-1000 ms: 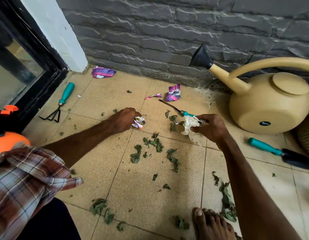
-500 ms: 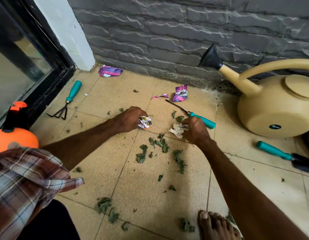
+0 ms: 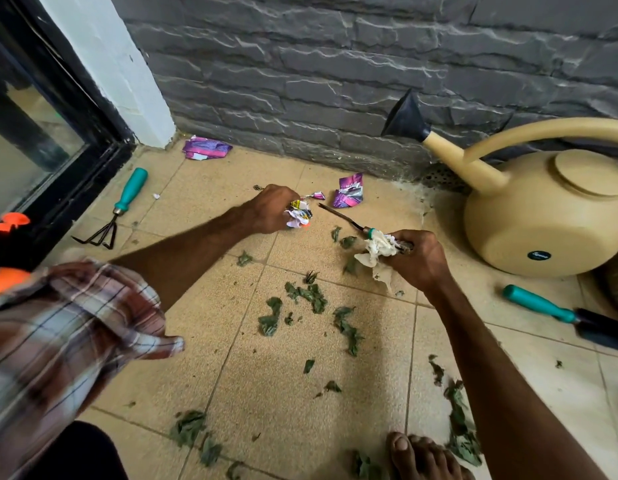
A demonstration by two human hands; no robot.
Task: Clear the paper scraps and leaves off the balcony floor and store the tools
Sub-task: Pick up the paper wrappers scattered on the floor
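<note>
Head view, floor: tan tiled balcony floor [image 3: 266, 375] strewn with torn green leaves [image 3: 307, 296], thickest between the two forearms and beside a bare foot [image 3: 421, 459].
Loose tools: teal-handled hand rake [image 3: 123, 206] near the black door frame; teal-handled trowel [image 3: 560, 313] at right, below the beige watering can [image 3: 543, 216].
Scraps on floor: purple wrapper [image 3: 205, 147] in the wall corner; second purple wrapper [image 3: 349, 195] just beyond the left grip [image 3: 272, 209].
Left grip: knuckles up, low over the tiles, fingers curled round a wad of coloured paper scraps [image 3: 298, 216].
Right grip [image 3: 418, 258]: fist closed on crumpled white paper [image 3: 378, 249] and a thin-bladed tool [image 3: 338, 216], its blade pointing toward the left grip.
</note>
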